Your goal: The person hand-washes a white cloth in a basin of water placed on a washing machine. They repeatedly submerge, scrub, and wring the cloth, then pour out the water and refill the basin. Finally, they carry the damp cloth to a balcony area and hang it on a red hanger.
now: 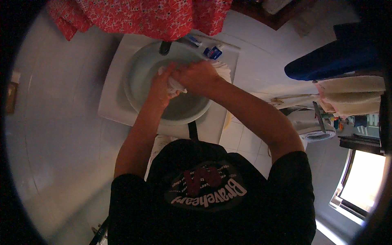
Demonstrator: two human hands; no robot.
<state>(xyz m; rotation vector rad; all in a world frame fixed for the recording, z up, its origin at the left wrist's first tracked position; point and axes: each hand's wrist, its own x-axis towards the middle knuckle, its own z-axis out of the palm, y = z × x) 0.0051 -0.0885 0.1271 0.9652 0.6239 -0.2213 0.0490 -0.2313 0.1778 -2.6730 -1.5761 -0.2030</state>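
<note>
Over a round basin [130, 92] with water in it, my left hand [161, 85] and my right hand [197, 75] are close together, gripping a pale wet cloth [176, 84] between them. The cloth is bunched up, and most of it is hidden by my fingers. A dark faucet spout [165, 48] points over the far side of the basin. More white cloth [223, 69] lies at the basin's right rim, partly behind my right hand.
A blue packet [212, 53] sits on the sink counter [114, 107] at the back right. Red patterned fabric [147, 18] hangs over the far edge. Right of me are a dark blue hanging cloth [330, 58], a cream towel [352, 95], a toilet [317, 133] and a bright window [364, 180].
</note>
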